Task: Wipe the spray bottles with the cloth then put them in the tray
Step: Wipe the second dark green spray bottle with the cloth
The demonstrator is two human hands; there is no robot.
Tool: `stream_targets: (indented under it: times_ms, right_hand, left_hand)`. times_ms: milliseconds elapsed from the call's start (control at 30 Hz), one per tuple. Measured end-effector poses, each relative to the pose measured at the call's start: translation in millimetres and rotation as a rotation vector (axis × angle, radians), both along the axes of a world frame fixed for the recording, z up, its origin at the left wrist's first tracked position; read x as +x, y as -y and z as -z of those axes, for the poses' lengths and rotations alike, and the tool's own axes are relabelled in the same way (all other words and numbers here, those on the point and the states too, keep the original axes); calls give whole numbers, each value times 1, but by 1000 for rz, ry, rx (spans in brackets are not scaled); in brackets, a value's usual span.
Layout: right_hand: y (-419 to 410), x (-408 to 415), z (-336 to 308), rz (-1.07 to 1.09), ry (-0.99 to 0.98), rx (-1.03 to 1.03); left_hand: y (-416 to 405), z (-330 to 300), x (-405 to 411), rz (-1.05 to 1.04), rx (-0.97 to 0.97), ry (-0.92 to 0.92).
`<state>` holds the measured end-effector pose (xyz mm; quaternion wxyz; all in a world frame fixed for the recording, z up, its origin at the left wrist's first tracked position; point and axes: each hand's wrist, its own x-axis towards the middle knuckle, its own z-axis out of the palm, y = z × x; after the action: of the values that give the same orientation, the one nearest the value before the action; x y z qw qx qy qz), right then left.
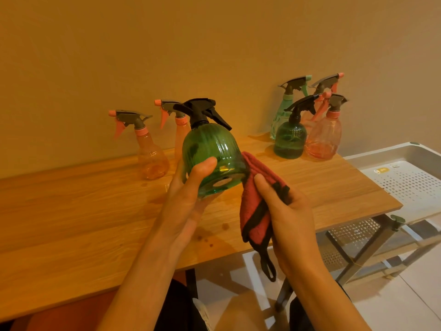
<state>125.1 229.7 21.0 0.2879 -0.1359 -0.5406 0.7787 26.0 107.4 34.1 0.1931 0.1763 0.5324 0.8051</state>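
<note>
At the centre of the frame the left hand (191,187) holds a round green spray bottle (212,158) with a black trigger head, lifted clear of the wooden counter (71,211) and tilted so its base faces the camera. The grip is curled around the bottle's lower body, thumb across the front near the base, fingers hidden behind. Just to the right, the right hand (286,211) pinches a folded red cloth (255,206) with black edging between thumb and fingers; the cloth's upper fold touches the bottle's right side, and its black loop hangs down past the counter's front edge.

On the counter, left of centre near the wall, stand two clear orange spray bottles (152,154), the nearer-centre one partly hidden behind the held bottle. In the upper right, close to the counter's back right corner, a cluster of four stands close together: a small dark green bottle (290,139), a pink bottle (323,137) just beside it, a pale teal bottle (284,111) and another pink one behind.

The broad middle and left of the counter surface lies open in front of the bottles, with a few wet spots near the front edge. Beyond the counter's right edge, at the right of the frame, sits a white perforated tray (405,182) with raised grey rim, atop a metal rack.
</note>
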Motion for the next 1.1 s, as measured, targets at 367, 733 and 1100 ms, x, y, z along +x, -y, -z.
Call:
stream_targets:
  times_ms: [367, 733, 1100]
  right_hand:
    - [9, -14, 20, 334, -378, 775]
    - [19, -32, 22, 252, -463, 1221]
    - [-7, -27, 48, 275, -434, 1390]
  left_hand:
    - [-11, -17, 2, 43, 157, 229]
    - [-9, -24, 11, 135, 228, 378]
    - [-9, -35, 17, 101, 182, 330]
